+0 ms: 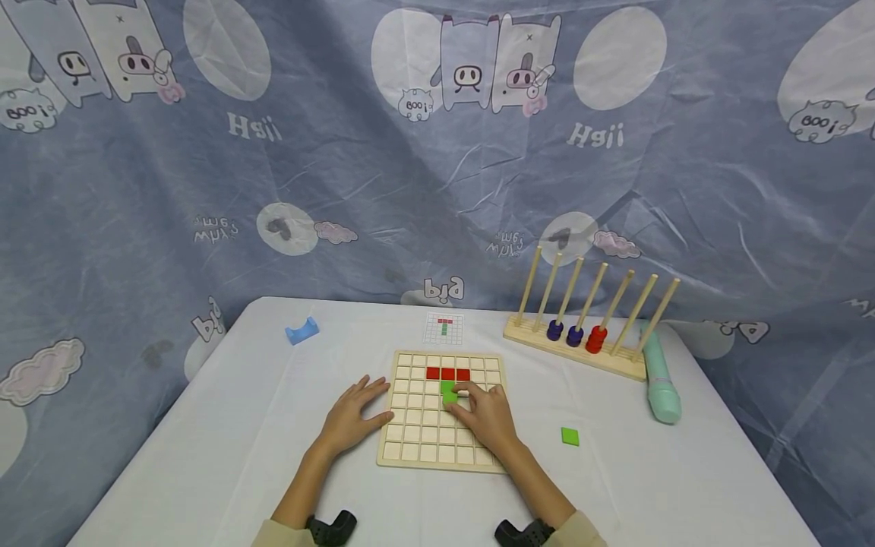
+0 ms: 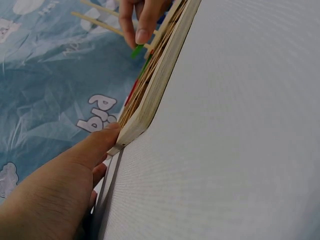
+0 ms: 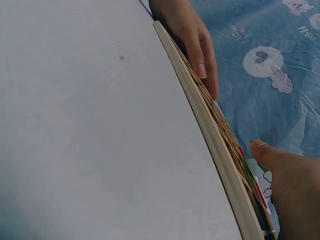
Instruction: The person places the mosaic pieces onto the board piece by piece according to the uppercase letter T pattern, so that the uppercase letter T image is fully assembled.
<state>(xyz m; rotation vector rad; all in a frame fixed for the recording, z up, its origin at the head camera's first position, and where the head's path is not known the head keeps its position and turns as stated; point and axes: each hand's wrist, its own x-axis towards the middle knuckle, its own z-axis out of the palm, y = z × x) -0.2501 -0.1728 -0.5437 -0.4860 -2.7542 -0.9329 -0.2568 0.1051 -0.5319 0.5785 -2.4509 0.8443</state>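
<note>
A square wooden grid board [image 1: 429, 453] lies flat on the white table. Three red tiles [image 1: 447, 374] form a row in its upper part, with a green tile [image 1: 447, 386] directly below the middle one. My right hand [image 1: 487, 416] pinches another green tile [image 1: 450, 398] between thumb and fingers, just below the first; the left wrist view shows this pinched green tile [image 2: 136, 51] tilted above the board. Along the board's left edge rests my left hand [image 1: 352, 419], its fingers extended and its thumb touching the rim.
Behind the board lies a card [image 1: 443, 329] printed with a red and green T. A loose green tile [image 1: 570, 436] lies to the right. Farther back are a wooden peg rack [image 1: 574, 351] with beads, a mint-green cylinder [image 1: 661, 387] and a blue curved piece [image 1: 302, 331].
</note>
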